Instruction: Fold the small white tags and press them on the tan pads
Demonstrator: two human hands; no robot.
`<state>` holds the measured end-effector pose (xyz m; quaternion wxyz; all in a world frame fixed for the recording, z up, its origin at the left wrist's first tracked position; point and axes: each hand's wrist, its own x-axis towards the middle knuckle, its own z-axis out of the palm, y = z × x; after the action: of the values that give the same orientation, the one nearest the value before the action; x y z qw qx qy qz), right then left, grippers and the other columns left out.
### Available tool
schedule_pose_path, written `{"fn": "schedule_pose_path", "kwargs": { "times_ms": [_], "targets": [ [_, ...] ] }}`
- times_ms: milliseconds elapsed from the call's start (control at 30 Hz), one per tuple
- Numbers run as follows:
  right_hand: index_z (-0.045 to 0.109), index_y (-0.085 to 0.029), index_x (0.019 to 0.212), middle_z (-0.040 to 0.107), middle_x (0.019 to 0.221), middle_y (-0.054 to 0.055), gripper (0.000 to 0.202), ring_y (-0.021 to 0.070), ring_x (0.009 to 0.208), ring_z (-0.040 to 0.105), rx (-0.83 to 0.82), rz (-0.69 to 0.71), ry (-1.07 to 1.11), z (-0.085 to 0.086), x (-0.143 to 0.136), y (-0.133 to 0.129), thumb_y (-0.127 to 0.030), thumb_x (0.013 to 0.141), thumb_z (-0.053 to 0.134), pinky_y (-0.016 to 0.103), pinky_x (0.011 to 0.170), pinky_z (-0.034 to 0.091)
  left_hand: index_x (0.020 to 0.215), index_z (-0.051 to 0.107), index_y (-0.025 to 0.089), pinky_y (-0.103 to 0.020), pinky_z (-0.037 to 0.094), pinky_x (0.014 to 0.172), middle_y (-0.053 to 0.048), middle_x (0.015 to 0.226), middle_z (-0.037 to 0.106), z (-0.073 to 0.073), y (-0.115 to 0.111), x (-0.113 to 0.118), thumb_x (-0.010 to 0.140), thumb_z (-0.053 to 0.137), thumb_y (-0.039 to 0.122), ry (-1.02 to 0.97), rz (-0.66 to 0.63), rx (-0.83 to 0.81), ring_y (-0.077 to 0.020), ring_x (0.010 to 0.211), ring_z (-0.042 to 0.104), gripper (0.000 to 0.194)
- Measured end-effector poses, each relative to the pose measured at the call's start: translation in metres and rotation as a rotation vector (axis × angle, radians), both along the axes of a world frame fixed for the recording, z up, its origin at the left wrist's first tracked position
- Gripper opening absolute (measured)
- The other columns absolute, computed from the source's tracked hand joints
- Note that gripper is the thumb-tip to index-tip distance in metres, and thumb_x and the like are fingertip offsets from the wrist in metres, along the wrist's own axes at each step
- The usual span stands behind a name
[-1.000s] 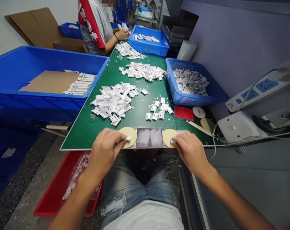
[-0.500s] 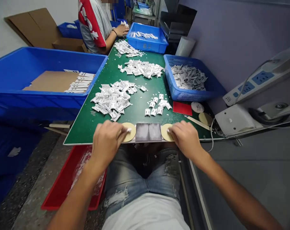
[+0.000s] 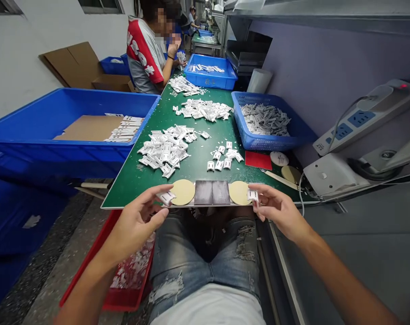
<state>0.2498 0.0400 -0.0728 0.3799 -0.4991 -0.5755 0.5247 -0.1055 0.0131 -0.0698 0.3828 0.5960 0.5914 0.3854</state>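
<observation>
The left hand (image 3: 137, 221) loosely holds one piece (image 3: 166, 197), the right hand (image 3: 282, 211) another piece (image 3: 252, 195), at the outer edges of the discs (image 3: 184, 192) (image 3: 239, 193). Light, even pressure — fingertips kept clear — should work best.

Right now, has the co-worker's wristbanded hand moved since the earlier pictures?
Yes, up: the wristbanded hand is now above the rim level of the far blue tray.
</observation>
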Motion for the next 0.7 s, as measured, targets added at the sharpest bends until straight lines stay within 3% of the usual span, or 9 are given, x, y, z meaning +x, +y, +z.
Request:
{"fn": "schedule_pose_path", "kwargs": {
  "times_ms": [100, 167, 267, 400, 500, 567, 633, 700],
  "targets": [
    [0.07, -0.021, 0.098, 0.057, 0.069, 0.0, 0.025, 0.0112, 0.055, 0.045, 0.015, -0.092, 0.079, -0.006, 0.001, 0.015, -0.04, 0.084, 0.065, 0.026, 0.05, 0.04, 0.116, 0.066, 0.021, -0.029, 0.052, 0.076, -0.007, 0.105, 0.071, 0.002, 0.016, 0.01, 0.087, 0.061, 0.047, -0.032, -0.005, 0.02, -0.0214, 0.087, 0.065, 0.04],
    [0.069, -0.023, 0.107, 0.058, 0.074, -0.001, 0.032, 0.0108, 0.059, 0.048, 0.058, -0.132, 0.052, -0.008, -0.001, 0.023, -0.04, 0.081, 0.07, 0.025, 0.053, 0.041, 0.12, 0.065, 0.021, -0.031, 0.052, 0.078, -0.007, 0.101, 0.072, 0.002, 0.027, 0.012, 0.083, 0.066, 0.05, -0.008, -0.034, 0.017, -0.0221, 0.088, 0.066, 0.046],
    [0.063, -0.024, 0.123, 0.06, 0.078, -0.001, 0.048, 0.0126, 0.066, 0.053, 0.093, -0.033, -0.062, -0.006, -0.004, 0.032, -0.042, 0.08, 0.073, 0.026, 0.06, 0.044, 0.115, 0.068, 0.022, -0.03, 0.051, 0.076, -0.007, 0.102, 0.073, 0.005, 0.043, 0.009, 0.081, 0.068, 0.052, 0.091, -0.131, 0.002, -0.0214, 0.086, 0.066, 0.045],
    [0.07, -0.02, 0.099, 0.065, 0.078, 0.001, 0.028, 0.013, 0.064, 0.053, 0.109, 0.105, -0.295, 0.002, -0.005, 0.038, -0.043, 0.083, 0.069, 0.026, 0.058, 0.042, 0.103, 0.072, 0.022, -0.028, 0.049, 0.072, -0.006, 0.095, 0.073, 0.014, 0.062, -0.001, 0.078, 0.07, 0.053, 0.243, -0.252, -0.055, -0.0201, 0.081, 0.065, 0.039],
    [0.072, -0.021, 0.1, 0.069, 0.08, 0.002, 0.023, 0.0145, 0.067, 0.057, 0.172, 0.246, -0.434, 0.006, -0.005, 0.046, -0.038, 0.085, 0.067, 0.026, 0.061, 0.044, 0.093, 0.072, 0.02, -0.027, 0.049, 0.066, -0.004, 0.08, 0.073, 0.018, 0.075, -0.003, 0.075, 0.072, 0.053, 0.252, -0.403, -0.171, -0.0201, 0.074, 0.065, 0.038],
    [0.074, -0.021, 0.1, 0.073, 0.088, 0.005, 0.021, 0.0174, 0.075, 0.062, 0.295, 0.267, -0.548, 0.008, -0.004, 0.055, -0.035, 0.088, 0.063, 0.028, 0.068, 0.046, 0.087, 0.072, 0.02, -0.027, 0.048, 0.063, -0.004, 0.076, 0.072, 0.02, 0.083, -0.002, 0.075, 0.071, 0.053, 0.303, -0.462, -0.175, -0.0197, 0.07, 0.065, 0.035],
    [0.074, -0.02, 0.098, 0.074, 0.096, 0.007, 0.02, 0.0198, 0.081, 0.065, 0.448, 0.138, -0.637, 0.009, -0.004, 0.064, -0.033, 0.089, 0.061, 0.031, 0.072, 0.047, 0.085, 0.072, 0.021, -0.026, 0.046, 0.062, -0.003, 0.078, 0.073, 0.021, 0.09, -0.002, 0.077, 0.069, 0.053, 0.412, -0.349, -0.036, -0.0188, 0.069, 0.064, 0.033],
    [0.073, -0.021, 0.097, 0.075, 0.094, 0.006, 0.02, 0.0195, 0.078, 0.065, 0.472, 0.104, -0.649, 0.01, -0.003, 0.069, -0.034, 0.089, 0.062, 0.03, 0.07, 0.048, 0.087, 0.072, 0.022, -0.025, 0.044, 0.062, -0.002, 0.081, 0.074, 0.023, 0.094, -0.001, 0.078, 0.068, 0.053, 0.47, -0.231, 0.074, -0.018, 0.069, 0.063, 0.032]
  ]
}}
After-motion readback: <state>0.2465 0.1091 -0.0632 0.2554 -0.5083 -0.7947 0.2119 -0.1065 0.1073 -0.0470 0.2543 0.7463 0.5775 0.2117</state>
